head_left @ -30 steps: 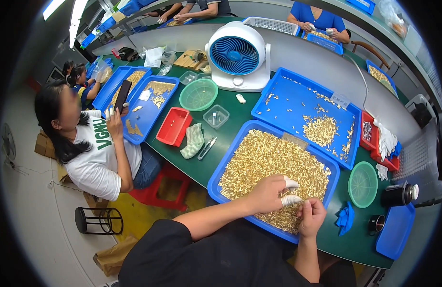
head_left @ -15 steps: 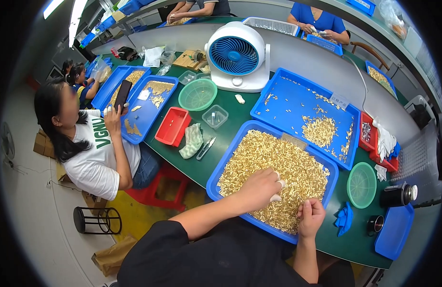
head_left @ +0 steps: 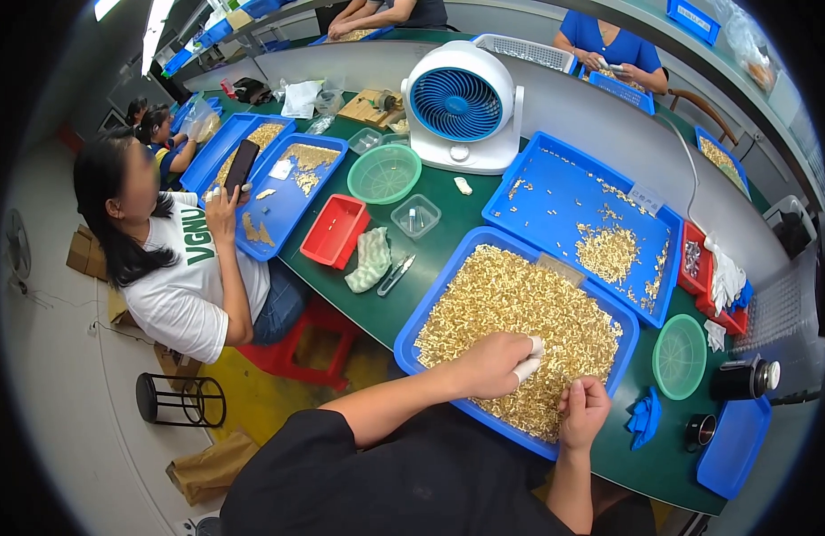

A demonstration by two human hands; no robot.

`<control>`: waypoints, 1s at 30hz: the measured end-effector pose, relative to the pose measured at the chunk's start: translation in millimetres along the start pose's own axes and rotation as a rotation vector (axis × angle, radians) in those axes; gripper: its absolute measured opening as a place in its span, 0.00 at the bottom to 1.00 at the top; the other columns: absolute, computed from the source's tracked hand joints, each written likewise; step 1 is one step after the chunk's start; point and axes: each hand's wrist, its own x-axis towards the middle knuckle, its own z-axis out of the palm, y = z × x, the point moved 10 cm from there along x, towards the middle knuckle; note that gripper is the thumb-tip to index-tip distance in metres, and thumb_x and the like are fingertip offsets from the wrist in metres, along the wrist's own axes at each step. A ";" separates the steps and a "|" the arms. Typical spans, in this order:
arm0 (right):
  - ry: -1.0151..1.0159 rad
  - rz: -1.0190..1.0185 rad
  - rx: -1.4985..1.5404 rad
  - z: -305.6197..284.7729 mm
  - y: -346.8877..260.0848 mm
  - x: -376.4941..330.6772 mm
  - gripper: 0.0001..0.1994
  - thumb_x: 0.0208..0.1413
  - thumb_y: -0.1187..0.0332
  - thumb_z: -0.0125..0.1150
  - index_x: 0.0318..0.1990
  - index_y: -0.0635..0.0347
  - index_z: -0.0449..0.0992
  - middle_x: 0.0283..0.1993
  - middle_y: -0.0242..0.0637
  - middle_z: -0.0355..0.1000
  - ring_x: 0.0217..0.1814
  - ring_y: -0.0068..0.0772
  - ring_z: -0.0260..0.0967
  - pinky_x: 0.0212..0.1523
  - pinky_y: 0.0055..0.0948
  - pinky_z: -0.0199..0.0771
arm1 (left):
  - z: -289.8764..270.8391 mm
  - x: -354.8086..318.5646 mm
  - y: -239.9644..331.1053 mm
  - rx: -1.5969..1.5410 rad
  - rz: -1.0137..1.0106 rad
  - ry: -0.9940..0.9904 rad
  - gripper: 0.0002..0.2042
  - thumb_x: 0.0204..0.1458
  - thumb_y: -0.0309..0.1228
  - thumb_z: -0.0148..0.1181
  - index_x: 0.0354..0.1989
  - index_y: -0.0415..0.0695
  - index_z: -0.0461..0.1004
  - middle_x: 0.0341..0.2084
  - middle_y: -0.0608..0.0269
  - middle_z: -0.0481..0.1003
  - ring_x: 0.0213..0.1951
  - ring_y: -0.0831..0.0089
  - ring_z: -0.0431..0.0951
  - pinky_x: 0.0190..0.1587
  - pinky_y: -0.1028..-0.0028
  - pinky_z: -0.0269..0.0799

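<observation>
A blue tray (head_left: pixel 405 350) in front of me is heaped with small gold-coloured metal pieces (head_left: pixel 520 299). My left hand (head_left: pixel 497 364) reaches over the heap from the left. White covers wrap its thumb and a finger, whose tips are held close together; anything between them is too small to make out. At the tray's near right edge is my right hand (head_left: pixel 585 413), raised with fingers curled and thumb against the fingertips. Whatever it pinches is hidden. Beyond lies a larger blue tray (head_left: pixel 542 204) with a thinner scatter of similar pieces (head_left: pixel 606 253).
A white fan (head_left: pixel 462 103) stands behind the trays. Leftward are a green basket (head_left: pixel 385 174), a red bin (head_left: pixel 336 230), a clear tub (head_left: pixel 416 216), a cloth (head_left: pixel 370 260) and snips (head_left: pixel 395 275). Another green basket (head_left: pixel 680 357) and a black flask (head_left: pixel 743 379) sit right. A co-worker (head_left: pixel 176 259) holds a phone (head_left: pixel 243 166).
My left hand's covered thumb and finger have risen from among the pieces and show more fully. My right hand stays nearly in place. The whole view has shifted slightly.
</observation>
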 end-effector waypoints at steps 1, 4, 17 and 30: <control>-0.011 -0.008 -0.007 0.9 -0.4 0.1 0.07 0.60 0.71 0.53 0.30 0.63 0.69 0.22 0.30 0.68 0.20 0.15 0.61 0.22 0.15 0.60 | -1.8 0.9 3.4 0.000 0.000 0.001 0.02 0.51 0.25 0.55 0.31 0.40 0.71 0.24 0.54 0.73 0.29 0.55 0.75 0.32 0.65 0.70; -0.017 -0.004 -0.008 3.3 -2.1 0.8 0.07 0.59 0.71 0.53 0.30 0.63 0.69 0.22 0.30 0.67 0.20 0.15 0.61 0.22 0.15 0.60 | 4.4 1.1 -5.8 -0.188 -0.147 -0.062 0.03 0.54 0.25 0.55 0.33 0.39 0.73 0.24 0.56 0.75 0.27 0.66 0.77 0.30 0.72 0.70; -0.039 0.004 -0.011 3.0 3.5 0.1 0.06 0.59 0.71 0.55 0.31 0.63 0.69 0.22 0.31 0.68 0.20 0.16 0.62 0.22 0.15 0.61 | 21.2 -0.9 -16.6 -0.655 -0.176 0.032 0.07 0.51 0.22 0.61 0.38 0.37 0.78 0.31 0.62 0.80 0.35 0.79 0.78 0.40 0.78 0.73; -0.030 0.006 -0.017 2.0 4.6 1.1 0.06 0.58 0.71 0.55 0.31 0.63 0.70 0.22 0.30 0.68 0.20 0.16 0.62 0.22 0.15 0.62 | 19.8 -2.2 -14.8 -0.636 -0.227 0.019 0.06 0.52 0.24 0.61 0.37 0.37 0.78 0.28 0.62 0.80 0.32 0.81 0.78 0.34 0.79 0.73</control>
